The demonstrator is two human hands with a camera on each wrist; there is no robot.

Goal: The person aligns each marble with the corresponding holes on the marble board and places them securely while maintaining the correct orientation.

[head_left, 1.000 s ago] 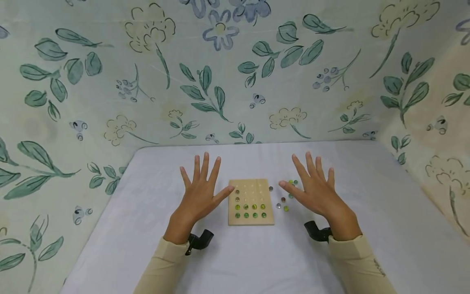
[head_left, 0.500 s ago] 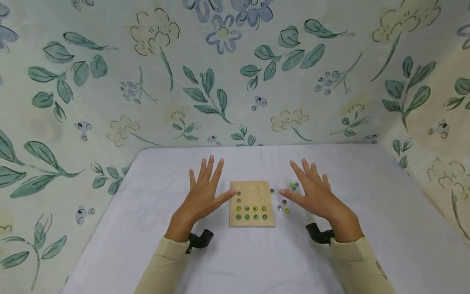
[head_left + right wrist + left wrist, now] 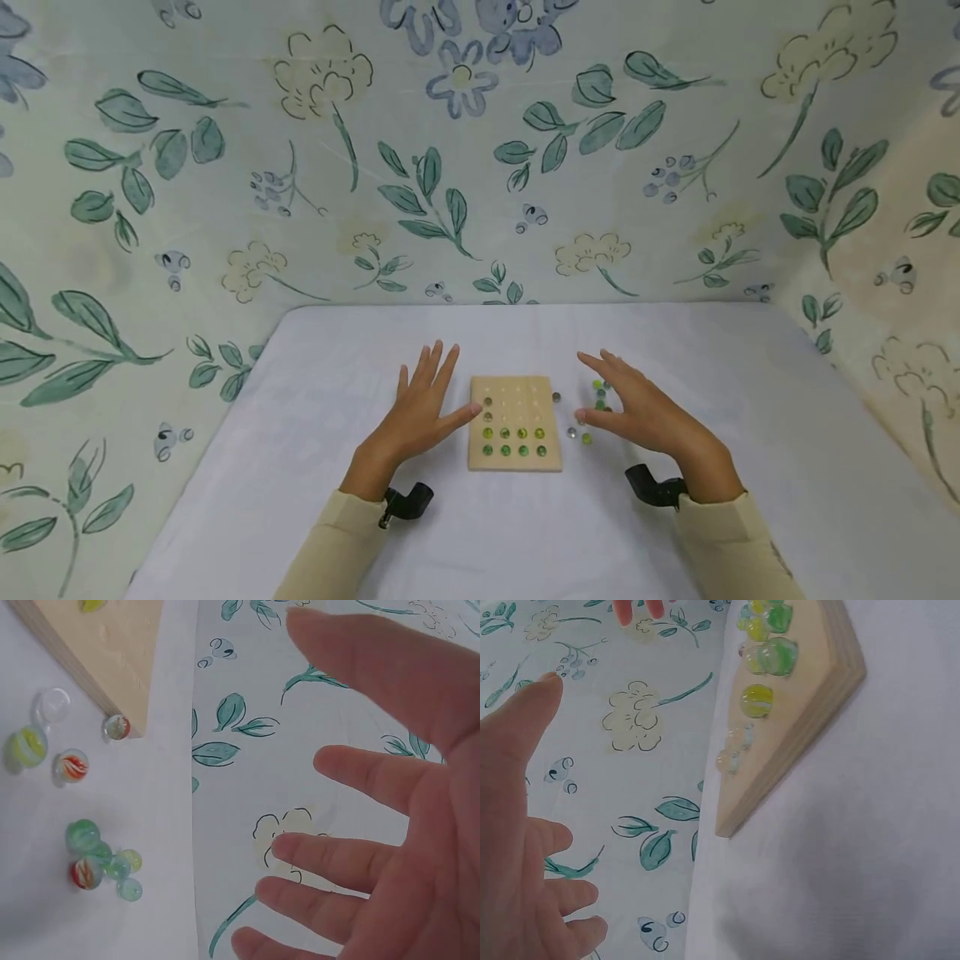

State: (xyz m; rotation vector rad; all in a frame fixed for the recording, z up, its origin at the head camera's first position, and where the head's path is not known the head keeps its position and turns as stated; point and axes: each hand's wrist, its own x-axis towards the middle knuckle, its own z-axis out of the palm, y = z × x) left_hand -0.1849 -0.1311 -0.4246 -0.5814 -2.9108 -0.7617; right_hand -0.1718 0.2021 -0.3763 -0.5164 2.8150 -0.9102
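Observation:
A wooden board with rows of small hollows lies on the white cloth between the two hands. Green marbles fill its nearest row, yellow-green ones the row behind, and two more marbles sit in the left column. My left hand hovers by the board's left side, fingers extended, its thumb tip overlapping the board's edge in the head view. To the right, my right hand is held over the loose marbles with thumb and fingers spread apart; it holds nothing. A red-streaked marble and a green marble lie among those loose ones.
A clear marble and a yellow-green marble lie right of the board, and a dark marble is close to its right edge. White cloth covers the table. Behind it hangs a floral backdrop.
Both hands have come lower, with fingers closer together. The right hand has turned thumb-side up, its fingers now angled left. The head view has tilted slightly upward; board and marbles keep their arrangement.

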